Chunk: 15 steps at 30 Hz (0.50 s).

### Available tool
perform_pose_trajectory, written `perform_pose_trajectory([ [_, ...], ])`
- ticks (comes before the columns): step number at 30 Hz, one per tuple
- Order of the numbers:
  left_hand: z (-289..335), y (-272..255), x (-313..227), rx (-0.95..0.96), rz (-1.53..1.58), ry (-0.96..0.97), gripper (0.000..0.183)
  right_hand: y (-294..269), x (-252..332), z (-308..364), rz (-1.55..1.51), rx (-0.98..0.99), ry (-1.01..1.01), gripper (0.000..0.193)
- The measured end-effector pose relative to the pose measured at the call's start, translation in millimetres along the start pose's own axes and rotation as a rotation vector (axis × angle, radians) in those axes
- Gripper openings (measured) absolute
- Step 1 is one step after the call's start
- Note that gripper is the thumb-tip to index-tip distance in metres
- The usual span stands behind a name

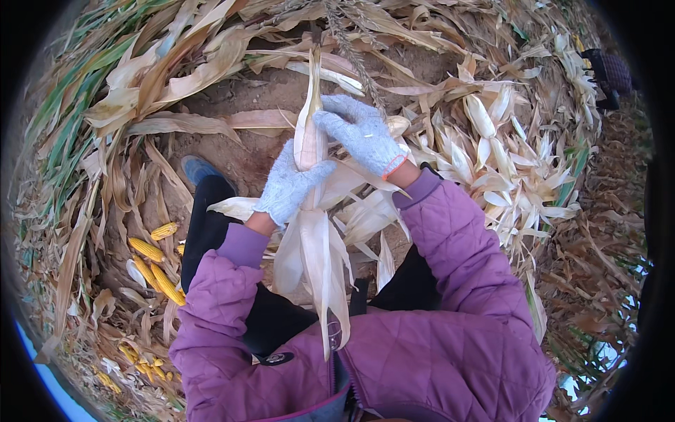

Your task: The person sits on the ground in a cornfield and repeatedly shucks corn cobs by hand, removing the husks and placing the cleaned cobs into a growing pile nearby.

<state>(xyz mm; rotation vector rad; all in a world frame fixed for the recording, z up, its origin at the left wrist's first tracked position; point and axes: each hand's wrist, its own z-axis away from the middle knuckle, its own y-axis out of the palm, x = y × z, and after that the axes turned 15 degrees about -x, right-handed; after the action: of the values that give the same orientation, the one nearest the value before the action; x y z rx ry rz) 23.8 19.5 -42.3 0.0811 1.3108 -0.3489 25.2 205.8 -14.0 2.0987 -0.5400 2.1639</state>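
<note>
1 corn ear (308, 144) points away from the purple jacket (436, 352); the left hand (290, 184) has fingers clamped round its lower part, the right hand (364, 135) touches its right side, grip unclear.

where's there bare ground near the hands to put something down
Bare soil shows between the blue shoe, the left hand and the long dry leaf above; a second soil patch lies beyond that leaf. Crowded: the right side with pale husks, and the left with yellow cobs.
</note>
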Motion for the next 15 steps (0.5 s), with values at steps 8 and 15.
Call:
perform_pose_trajectory([
  [8,1.3,1.3,-0.7,-0.067,-0.235,0.104,0.062,-8.2,-1.5,-5.8,0.093,0.003,0.022,0.033],
  [15,0.4,-0.6,0.0,-0.032,-0.266,0.102,0.065,-17.5,-3.9,-8.7,0.24,0.059,-0.325,0.027],
])
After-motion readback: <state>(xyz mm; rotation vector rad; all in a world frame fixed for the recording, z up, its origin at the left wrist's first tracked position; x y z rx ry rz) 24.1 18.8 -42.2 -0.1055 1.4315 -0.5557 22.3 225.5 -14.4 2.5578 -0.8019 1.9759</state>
